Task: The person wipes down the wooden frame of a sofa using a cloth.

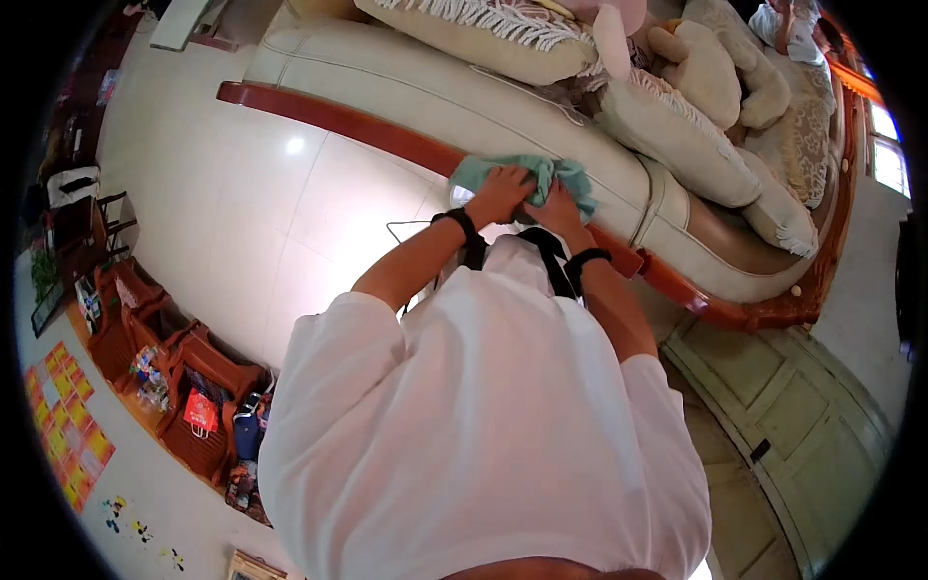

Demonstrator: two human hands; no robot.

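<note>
A crumpled green cloth [522, 170] lies over the wooden front rail [358, 132] and seat edge of a cream sofa [425, 82]. My left hand [500, 195] is closed on the cloth's near side, its fingers curled into the fabric. Close beside it, my right hand [558, 213] grips the bunched right part of the same cloth. Folds partly cover the fingertips of both hands. Dark bands circle both wrists. Below the hands, partly hidden by my arms and white shirt, are a thin wire shape and something black.
Fringed cushions [667, 135] and plush toys [701, 68] sit on the sofa, with another person [788, 29] at the far right. Wooden chairs [208, 396] holding bags line the left wall. A greenish panelled door [802, 416] stands at lower right. Pale floor tiles [251, 193] stretch leftward.
</note>
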